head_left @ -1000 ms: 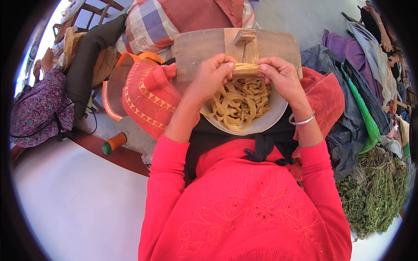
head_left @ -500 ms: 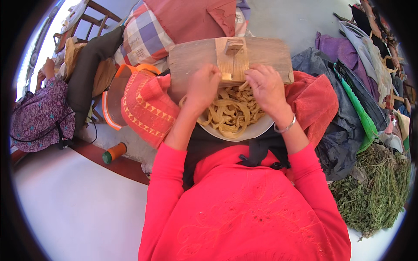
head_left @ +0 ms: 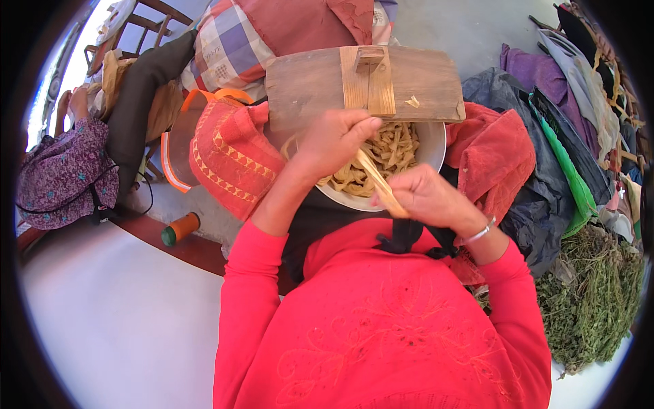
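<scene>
A light tan, flat strip (head_left: pixel 376 178) slants from beneath my left hand (head_left: pixel 334 142) down to my right hand (head_left: pixel 430 196). My left hand is closed at the near edge of a wooden board (head_left: pixel 306 82), its thumb toward the right; the strip's upper end is hidden under it. My right hand pinches the lower part, with the tip poking out below the fingers. Under both hands a pale metal bowl (head_left: pixel 441 140) holds a tangle of similar curled strips (head_left: pixel 402 146). The board lies across the bowl's far side, with a slotted wooden block (head_left: pixel 368 78) and a small pale scrap (head_left: pixel 413 101) on it.
Red cloths (head_left: pixel 228 160) lie on both sides of the bowl. A spool of orange thread (head_left: pixel 180 228) rests at the left. Dark plastic sheeting (head_left: pixel 538 225) and a heap of dried green plants (head_left: pixel 596 296) are on the right. Another person's patterned sleeve (head_left: pixel 68 174) shows far left.
My right hand has moved down toward me from the board's edge, drawing the strip out. My left hand has shifted right. A pale scrap now shows on the board.
</scene>
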The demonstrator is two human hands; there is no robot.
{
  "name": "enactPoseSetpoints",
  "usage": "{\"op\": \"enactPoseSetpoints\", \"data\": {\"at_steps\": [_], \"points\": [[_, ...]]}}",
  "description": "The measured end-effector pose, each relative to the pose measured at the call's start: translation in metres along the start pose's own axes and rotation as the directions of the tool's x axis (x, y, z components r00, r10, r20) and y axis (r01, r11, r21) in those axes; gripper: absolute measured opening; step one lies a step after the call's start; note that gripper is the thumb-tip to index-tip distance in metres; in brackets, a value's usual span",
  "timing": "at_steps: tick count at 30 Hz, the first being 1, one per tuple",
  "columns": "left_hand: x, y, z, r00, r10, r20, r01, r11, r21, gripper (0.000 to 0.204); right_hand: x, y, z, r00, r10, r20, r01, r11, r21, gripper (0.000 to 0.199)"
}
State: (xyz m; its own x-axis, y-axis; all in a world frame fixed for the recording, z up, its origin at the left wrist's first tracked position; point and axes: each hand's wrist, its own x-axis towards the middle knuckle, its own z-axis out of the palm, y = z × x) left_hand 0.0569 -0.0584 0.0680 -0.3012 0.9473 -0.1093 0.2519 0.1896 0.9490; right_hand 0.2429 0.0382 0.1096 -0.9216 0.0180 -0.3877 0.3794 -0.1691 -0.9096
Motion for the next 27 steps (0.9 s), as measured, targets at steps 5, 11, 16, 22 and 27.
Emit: {"op": "enactPoseSetpoints", "data": {"at_steps": [5,11,16,22,27], "points": [[-0.017,0.014,0.049,0.997,-0.059,-0.056,0.006,0.733,-0.680,0.032,0.021,0.000,-0.009,0.875,-0.178,-0.450,0.326,0.903,0.278,0.021],[-0.016,0.024,0.059,0.981,-0.174,0.086,0.171,0.568,-0.805,0.026,0.050,0.032,-0.017,0.494,-0.681,-0.540,0.118,0.668,-0.734,0.020],[-0.012,-0.012,0.054,0.981,-0.167,0.101,0.194,0.764,-0.615,0.013,0.046,0.021,-0.024,0.536,-0.751,-0.384,-0.056,0.422,-0.905,0.011],[-0.027,-0.003,0.053,0.925,0.333,-0.181,-0.155,0.768,0.622,0.019,0.044,0.073,-0.026,0.849,-0.198,-0.490,0.066,0.959,-0.274,0.014],[-0.033,-0.020,0.068,0.847,0.463,-0.261,-0.283,0.808,0.516,0.031,0.035,0.081,-0.012,0.970,0.126,-0.208,0.051,0.729,0.682,0.023]]}}
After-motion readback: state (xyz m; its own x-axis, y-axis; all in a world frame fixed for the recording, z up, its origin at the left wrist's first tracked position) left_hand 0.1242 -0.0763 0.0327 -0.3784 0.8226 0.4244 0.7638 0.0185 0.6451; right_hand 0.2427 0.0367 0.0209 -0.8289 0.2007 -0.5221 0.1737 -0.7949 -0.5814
